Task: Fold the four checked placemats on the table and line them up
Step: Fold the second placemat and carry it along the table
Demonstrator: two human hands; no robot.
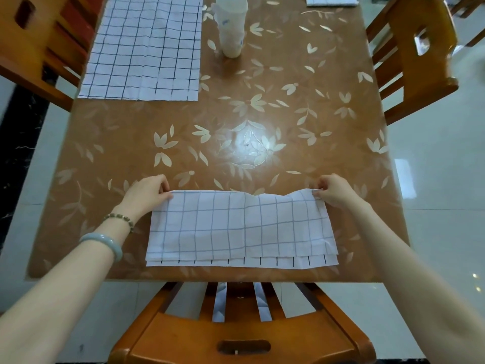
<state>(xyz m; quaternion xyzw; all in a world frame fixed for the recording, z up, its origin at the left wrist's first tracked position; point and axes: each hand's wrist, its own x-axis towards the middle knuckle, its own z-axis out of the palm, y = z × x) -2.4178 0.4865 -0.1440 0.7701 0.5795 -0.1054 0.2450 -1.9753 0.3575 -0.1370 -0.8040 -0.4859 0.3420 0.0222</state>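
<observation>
Head camera: I stand at the near edge of the glossy brown table with its pale leaf-and-flower pattern (262,122), a wooden slat-back chair (236,332) tucked in below me. Far left on it lies a white cloth placemat checked in dark lines, spread flat and unfolded (144,46); a white cylindrical container (232,27) stands beside it, and what looks like another checked mat (332,0) shows at the far right edge, too cropped to judge. Before me lies the checked placemat I am working, folded once in half (241,227), its fold line away from me and its near edges slightly stepped, the lower layer peeking out. My left hand (147,191) pinches the far left corner, my right hand (332,190) pinches the far right corner, lifted a little so the cloth ripples there. To fold this well, I judge I should draw both corners taut, flatten the ripple, and square the near edges before creasing again.
</observation>
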